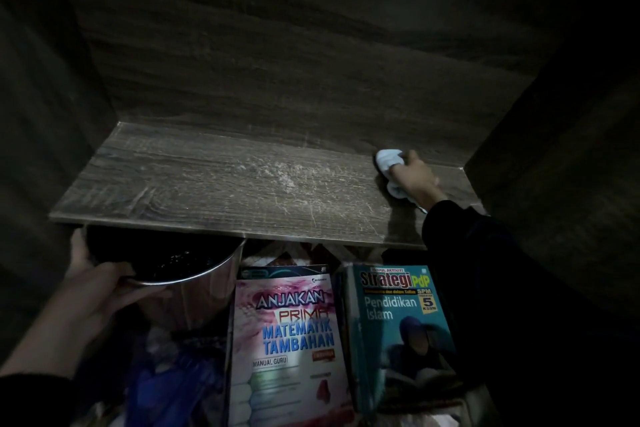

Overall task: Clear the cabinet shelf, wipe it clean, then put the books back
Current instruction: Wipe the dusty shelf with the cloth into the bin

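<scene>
Head view: the cabinet shelf [214, 180] holds no books, and wiping looks to be the step in hand, with pale dust across its middle. The right hand [414, 177] clutches a white cloth [388, 159] against the shelf's far right corner. The left hand [100, 284] grips a steel pot [166, 263] under the front edge. The books [291, 340] lie below. The next move probably calls for a leftward sweep through the dust

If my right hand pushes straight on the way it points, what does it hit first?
Probably the cabinet's back panel: the right hand and its white cloth sit near the shelf's rear edge, with nothing between.
</scene>
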